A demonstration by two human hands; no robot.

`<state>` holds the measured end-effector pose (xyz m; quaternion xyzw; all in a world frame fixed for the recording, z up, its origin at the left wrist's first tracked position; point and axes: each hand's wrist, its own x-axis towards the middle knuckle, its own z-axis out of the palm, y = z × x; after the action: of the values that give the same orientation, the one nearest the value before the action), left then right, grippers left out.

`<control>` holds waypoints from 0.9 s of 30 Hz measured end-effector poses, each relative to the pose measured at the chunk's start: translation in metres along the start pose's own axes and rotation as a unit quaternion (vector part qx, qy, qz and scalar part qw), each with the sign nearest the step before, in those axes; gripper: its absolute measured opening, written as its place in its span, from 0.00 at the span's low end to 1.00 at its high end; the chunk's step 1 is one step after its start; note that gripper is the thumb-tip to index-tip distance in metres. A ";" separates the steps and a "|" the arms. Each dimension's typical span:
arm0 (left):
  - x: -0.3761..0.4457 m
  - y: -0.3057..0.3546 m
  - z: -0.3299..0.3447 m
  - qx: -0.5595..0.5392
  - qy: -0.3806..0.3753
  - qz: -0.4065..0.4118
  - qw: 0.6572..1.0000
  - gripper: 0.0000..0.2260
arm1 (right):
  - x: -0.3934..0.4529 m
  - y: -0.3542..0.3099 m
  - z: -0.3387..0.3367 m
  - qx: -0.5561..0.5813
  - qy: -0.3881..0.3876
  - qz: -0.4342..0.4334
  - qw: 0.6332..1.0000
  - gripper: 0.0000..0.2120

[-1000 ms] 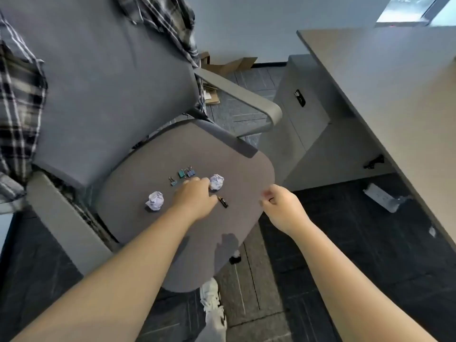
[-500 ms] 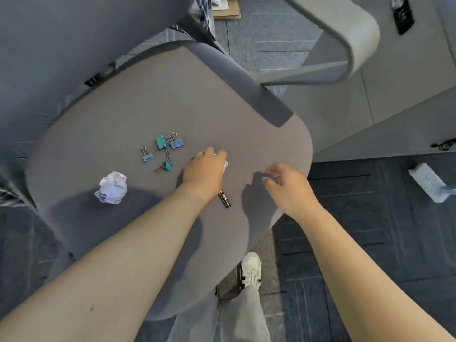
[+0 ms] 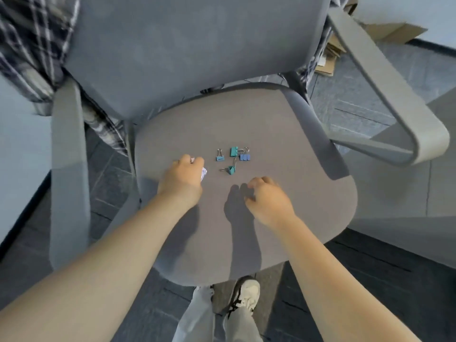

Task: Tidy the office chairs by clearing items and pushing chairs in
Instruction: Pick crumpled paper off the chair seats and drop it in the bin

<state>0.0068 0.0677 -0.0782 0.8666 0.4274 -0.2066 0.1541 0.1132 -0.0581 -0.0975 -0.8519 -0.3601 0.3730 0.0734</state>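
Facing you, the office chair [image 3: 246, 230] has its backrest at top and seat front nearest. Your left hand [image 3: 181, 180] lies knuckles-up on the seat, grip clamped on crumpled paper [image 3: 203, 173]. Four binder clips [image 3: 233, 159] sit mid-seat, handles pointing various ways. Your right hand [image 3: 267, 199] hovers curled; whether it holds anything cannot be told.
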 end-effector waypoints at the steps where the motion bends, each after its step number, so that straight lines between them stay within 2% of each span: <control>1: 0.000 -0.009 -0.005 -0.002 0.009 -0.012 1.000 0.16 | 0.006 -0.011 0.003 -0.009 -0.002 -0.017 1.000 0.18; 5: 0.011 -0.042 -0.022 0.009 0.048 -0.035 0.998 0.16 | 0.033 -0.050 0.022 -0.034 -0.009 -0.076 0.997 0.23; 10: 0.032 -0.057 -0.027 0.010 0.057 -0.042 0.997 0.16 | 0.075 -0.082 0.045 -0.070 -0.007 -0.137 0.988 0.32; 13: 0.045 -0.054 -0.026 0.012 0.060 -0.035 0.997 0.13 | 0.096 -0.090 0.057 -0.103 -0.017 -0.152 0.983 0.31; 18: 0.052 -0.042 -0.026 0.008 0.041 -0.019 0.999 0.13 | 0.102 -0.082 0.055 -0.059 -0.007 -0.110 0.992 0.21; 24: 0.041 -0.015 -0.048 -0.003 0.010 0.015 1.000 0.17 | 0.069 -0.061 -0.009 -0.002 0.071 -0.063 0.995 0.20; 27: 0.026 0.004 -0.066 -0.026 0.020 0.059 0.998 0.17 | 0.037 -0.046 -0.048 0.013 0.115 -0.032 0.993 0.20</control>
<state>0.0398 0.1124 -0.0332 0.8900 0.3837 -0.1686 0.1796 0.1371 0.0073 -0.0668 -0.8762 -0.3715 0.2746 0.1370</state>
